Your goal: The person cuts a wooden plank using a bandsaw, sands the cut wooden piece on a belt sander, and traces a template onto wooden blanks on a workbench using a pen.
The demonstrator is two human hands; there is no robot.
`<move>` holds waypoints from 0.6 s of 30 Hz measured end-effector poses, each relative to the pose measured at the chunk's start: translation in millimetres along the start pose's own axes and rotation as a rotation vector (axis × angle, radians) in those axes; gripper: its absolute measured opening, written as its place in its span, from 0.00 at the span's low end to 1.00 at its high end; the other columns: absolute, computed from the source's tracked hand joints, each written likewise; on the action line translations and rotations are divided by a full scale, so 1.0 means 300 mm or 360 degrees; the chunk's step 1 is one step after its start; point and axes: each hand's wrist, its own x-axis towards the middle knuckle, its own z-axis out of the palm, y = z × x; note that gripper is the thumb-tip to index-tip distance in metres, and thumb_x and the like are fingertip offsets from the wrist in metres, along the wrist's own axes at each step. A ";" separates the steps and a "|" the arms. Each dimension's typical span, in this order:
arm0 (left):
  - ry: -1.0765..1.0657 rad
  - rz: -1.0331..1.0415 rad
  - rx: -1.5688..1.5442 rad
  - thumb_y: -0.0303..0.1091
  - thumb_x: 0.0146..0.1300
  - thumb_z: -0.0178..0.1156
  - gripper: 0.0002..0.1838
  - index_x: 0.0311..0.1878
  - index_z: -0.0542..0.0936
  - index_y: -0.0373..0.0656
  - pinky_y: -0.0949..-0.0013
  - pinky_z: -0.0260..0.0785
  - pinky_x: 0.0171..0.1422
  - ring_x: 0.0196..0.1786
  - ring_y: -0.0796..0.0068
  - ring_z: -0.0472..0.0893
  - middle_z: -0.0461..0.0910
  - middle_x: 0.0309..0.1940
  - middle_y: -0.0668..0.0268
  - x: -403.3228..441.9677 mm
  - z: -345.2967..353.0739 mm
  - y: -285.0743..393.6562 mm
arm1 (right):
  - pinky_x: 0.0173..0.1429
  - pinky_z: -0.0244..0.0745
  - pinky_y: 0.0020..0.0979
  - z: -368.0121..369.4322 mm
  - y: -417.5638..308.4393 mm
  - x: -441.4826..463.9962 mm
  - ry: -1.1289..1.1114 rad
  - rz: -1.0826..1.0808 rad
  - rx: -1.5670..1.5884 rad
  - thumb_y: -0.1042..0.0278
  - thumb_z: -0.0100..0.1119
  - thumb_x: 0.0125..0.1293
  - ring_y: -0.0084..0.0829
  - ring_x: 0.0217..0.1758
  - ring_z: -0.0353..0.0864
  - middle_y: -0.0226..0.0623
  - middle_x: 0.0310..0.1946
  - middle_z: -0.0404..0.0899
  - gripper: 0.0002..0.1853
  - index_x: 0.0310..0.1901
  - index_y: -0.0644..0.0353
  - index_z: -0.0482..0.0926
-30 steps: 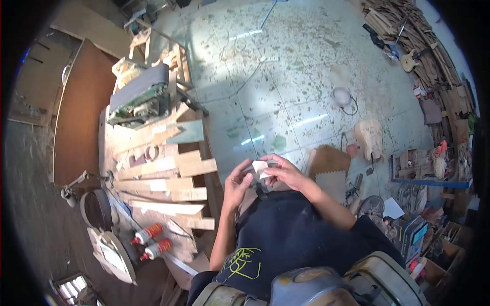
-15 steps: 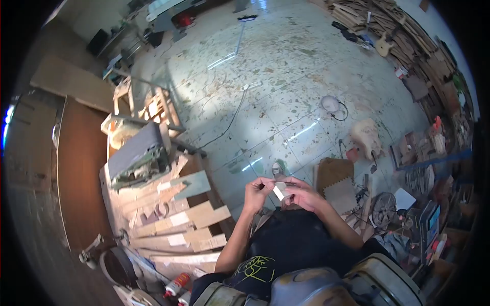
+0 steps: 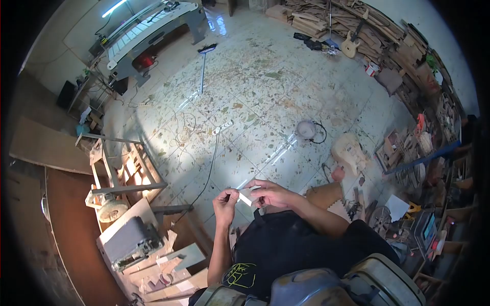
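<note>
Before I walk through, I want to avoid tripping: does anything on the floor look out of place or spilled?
Yes. Blotches cover much of the floor; whether scraps or stains, I can't tell. The power strip and its cord lie loose in the open, a likely trip risk. I see no obvious damage.

No words, brands or numbers can be read. The person's dark garment (image 3: 296, 242) carries a yellow line design (image 3: 240, 275) near its lower edge on the left side, but no letters can be made out in it. The dark box (image 3: 417, 238) has a blue panel (image 3: 429, 228) on its face, too small to read. Any print on the red-and-white container (image 3: 371, 69) is likewise too small to tell.
</note>
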 end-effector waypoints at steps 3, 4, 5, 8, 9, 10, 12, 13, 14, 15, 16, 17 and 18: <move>0.0024 -0.0074 -0.0336 0.42 0.74 0.61 0.16 0.50 0.82 0.36 0.67 0.74 0.55 0.45 0.73 0.82 0.84 0.43 0.65 0.144 0.023 -0.018 | 0.40 0.74 0.26 -0.035 -0.119 0.112 0.0036 -0.0072 -0.0185 0.65 0.59 0.74 0.22 0.34 0.78 0.32 0.38 0.79 0.17 0.61 0.59 0.73; 0.0021 -0.0113 -0.0499 0.45 0.76 0.59 0.19 0.54 0.81 0.36 0.65 0.74 0.57 0.48 0.71 0.82 0.84 0.46 0.63 0.189 0.028 -0.032 | 0.40 0.75 0.26 -0.040 -0.146 0.154 0.0071 -0.0110 -0.0263 0.65 0.59 0.74 0.22 0.33 0.78 0.32 0.38 0.79 0.17 0.61 0.59 0.74; 0.0037 -0.0219 -0.0659 0.48 0.77 0.55 0.22 0.57 0.78 0.37 0.62 0.74 0.59 0.52 0.69 0.82 0.83 0.50 0.62 0.217 0.044 0.007 | 0.42 0.75 0.27 -0.047 -0.159 0.204 0.0139 -0.0200 -0.0494 0.65 0.59 0.74 0.23 0.34 0.78 0.33 0.39 0.80 0.18 0.61 0.59 0.74; -0.0154 -0.0502 -0.0945 0.59 0.80 0.39 0.32 0.68 0.68 0.40 0.54 0.70 0.67 0.65 0.61 0.76 0.75 0.64 0.57 0.349 0.026 0.042 | 0.50 0.78 0.33 -0.022 -0.252 0.352 0.0308 -0.0442 -0.1247 0.62 0.60 0.72 0.33 0.44 0.84 0.42 0.44 0.83 0.21 0.63 0.59 0.73; -0.0182 -0.0504 -0.0984 0.59 0.80 0.39 0.32 0.68 0.68 0.40 0.54 0.70 0.67 0.65 0.61 0.76 0.75 0.64 0.57 0.400 0.008 0.033 | 0.52 0.78 0.35 0.004 -0.282 0.396 0.0329 -0.0507 -0.1473 0.62 0.60 0.71 0.36 0.46 0.84 0.44 0.46 0.83 0.22 0.63 0.59 0.73; -0.0208 -0.0509 -0.1024 0.59 0.80 0.39 0.32 0.68 0.69 0.40 0.54 0.71 0.67 0.65 0.61 0.76 0.75 0.64 0.57 0.444 -0.014 0.025 | 0.53 0.78 0.37 0.028 -0.299 0.442 0.0349 -0.0568 -0.1698 0.61 0.60 0.71 0.40 0.48 0.84 0.46 0.47 0.83 0.23 0.64 0.58 0.73; -0.0169 -0.0530 -0.1113 0.58 0.80 0.39 0.31 0.66 0.70 0.39 0.54 0.72 0.66 0.64 0.61 0.77 0.76 0.62 0.57 0.515 -0.069 0.015 | 0.62 0.74 0.49 0.048 -0.315 0.528 0.0324 -0.0536 -0.1974 0.54 0.60 0.70 0.53 0.62 0.78 0.54 0.58 0.78 0.29 0.69 0.56 0.70; -0.0093 -0.0528 -0.1173 0.57 0.80 0.40 0.30 0.65 0.71 0.39 0.54 0.73 0.64 0.62 0.60 0.77 0.76 0.61 0.57 0.561 -0.098 0.020 | 0.66 0.71 0.50 0.069 -0.331 0.569 0.0438 -0.0673 -0.2293 0.52 0.60 0.71 0.53 0.66 0.73 0.53 0.62 0.74 0.31 0.70 0.55 0.69; -0.0005 -0.0508 -0.1238 0.56 0.80 0.41 0.29 0.63 0.72 0.38 0.54 0.74 0.63 0.61 0.60 0.78 0.77 0.59 0.57 0.612 -0.134 0.034 | 0.70 0.68 0.51 0.113 -0.360 0.603 0.0530 -0.0834 -0.2614 0.49 0.60 0.71 0.53 0.70 0.69 0.52 0.67 0.71 0.32 0.72 0.54 0.68; 0.0096 -0.0479 -0.1306 0.56 0.80 0.42 0.28 0.61 0.73 0.38 0.54 0.74 0.62 0.59 0.60 0.79 0.78 0.58 0.56 0.664 -0.177 0.052 | 0.73 0.64 0.52 0.162 -0.404 0.639 0.0606 -0.1020 -0.2926 0.47 0.60 0.71 0.53 0.75 0.65 0.51 0.71 0.67 0.34 0.73 0.53 0.67; 0.0227 -0.0551 -0.1286 0.55 0.80 0.43 0.28 0.61 0.73 0.37 0.55 0.74 0.62 0.58 0.59 0.79 0.78 0.56 0.56 0.706 -0.232 0.066 | 0.80 0.52 0.54 0.211 -0.454 0.664 0.0440 -0.1040 -0.2829 0.39 0.57 0.70 0.53 0.83 0.48 0.46 0.77 0.58 0.38 0.75 0.50 0.66; 0.0163 -0.0606 -0.1521 0.55 0.80 0.43 0.28 0.60 0.73 0.37 0.55 0.74 0.62 0.57 0.59 0.79 0.78 0.55 0.56 0.763 -0.295 0.036 | 0.81 0.51 0.53 0.255 -0.484 0.697 0.0132 -0.1103 -0.2943 0.38 0.56 0.70 0.52 0.83 0.49 0.45 0.78 0.58 0.37 0.75 0.50 0.66; 0.0093 -0.0652 -0.1756 0.55 0.80 0.44 0.28 0.60 0.73 0.37 0.56 0.74 0.62 0.56 0.58 0.79 0.79 0.54 0.56 0.832 -0.361 -0.022 | 0.81 0.50 0.53 0.293 -0.501 0.733 -0.0183 -0.1163 -0.3032 0.37 0.55 0.70 0.52 0.83 0.49 0.44 0.78 0.58 0.37 0.75 0.50 0.67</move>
